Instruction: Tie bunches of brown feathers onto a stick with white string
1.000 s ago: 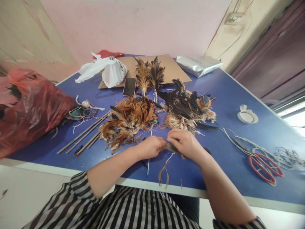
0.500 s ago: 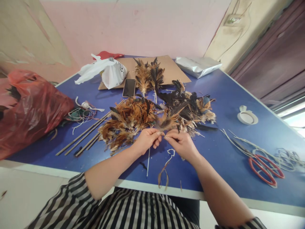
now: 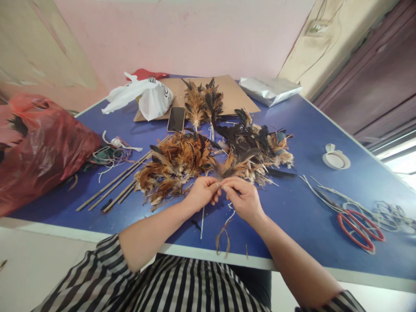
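My left hand (image 3: pixel 204 193) and my right hand (image 3: pixel 242 197) meet at the table's middle, fingertips touching. Both are closed in a pinch on the base of a small feather bunch (image 3: pixel 224 170), whose tips point away from me. A white stick or string hangs below my left hand. Just beyond on the left lies a pile of orange-brown feathers (image 3: pixel 182 158); to the right is a pile of black and brown feathers (image 3: pixel 253 141). Two tied feather bunches (image 3: pixel 195 102) rest farther back on cardboard (image 3: pixel 240 97).
Thin sticks (image 3: pixel 113 184) and a red plastic bag (image 3: pixel 48 147) lie left. Behind are a phone (image 3: pixel 176 119), a white bag (image 3: pixel 152 102) and a silver packet (image 3: pixel 271 90). Red-handled scissors (image 3: pixel 357 229), string (image 3: pixel 390 216) and a tape roll (image 3: pixel 336 160) are right, on the blue table (image 3: pixel 302 130).
My right hand has moved slightly left and closer to my left hand, so the fingertips now meet over the feather base. The piles have not moved.
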Tool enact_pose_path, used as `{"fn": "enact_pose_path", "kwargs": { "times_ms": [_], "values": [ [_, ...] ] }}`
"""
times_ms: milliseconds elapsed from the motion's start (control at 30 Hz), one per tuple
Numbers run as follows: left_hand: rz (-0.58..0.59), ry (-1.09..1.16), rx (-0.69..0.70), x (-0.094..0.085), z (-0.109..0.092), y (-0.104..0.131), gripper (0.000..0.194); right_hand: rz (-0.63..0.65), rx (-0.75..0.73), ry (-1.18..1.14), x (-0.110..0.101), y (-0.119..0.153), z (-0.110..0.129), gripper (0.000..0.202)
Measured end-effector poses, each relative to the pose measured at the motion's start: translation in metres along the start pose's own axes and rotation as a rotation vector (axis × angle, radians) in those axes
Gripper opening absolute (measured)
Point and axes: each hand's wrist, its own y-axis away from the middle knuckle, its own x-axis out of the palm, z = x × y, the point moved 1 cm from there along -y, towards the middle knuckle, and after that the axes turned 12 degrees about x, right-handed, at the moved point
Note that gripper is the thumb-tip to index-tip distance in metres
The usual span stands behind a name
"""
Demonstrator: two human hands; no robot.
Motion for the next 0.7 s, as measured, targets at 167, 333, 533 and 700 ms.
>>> {"fn": "enact_pose_path", "kwargs": {
  "times_ms": [167,333,533,700],
  "values": [
    [-0.014,-0.064,0.010,0.002,0.002,-0.003,0.025,0.000,-0.037,0.067,0.006,0.007,0.003,0.022],
    [-0.154,-0.092,-0.014,-0.006,0.007,-0.011,0.018,0.202,-0.175,0.052,0.021,0.016,0.028,0.019],
    [-0.019,0.264,-0.059,-0.005,-0.005,-0.003,0.025,0.111,0.227,-0.371,-0.009,0.004,0.013,0.017],
    [-0.010,0.441,-0.162,-0.009,-0.007,-0.003,0.025,0.232,0.497,-0.576,-0.028,-0.002,-0.011,0.022]
  ]
}}
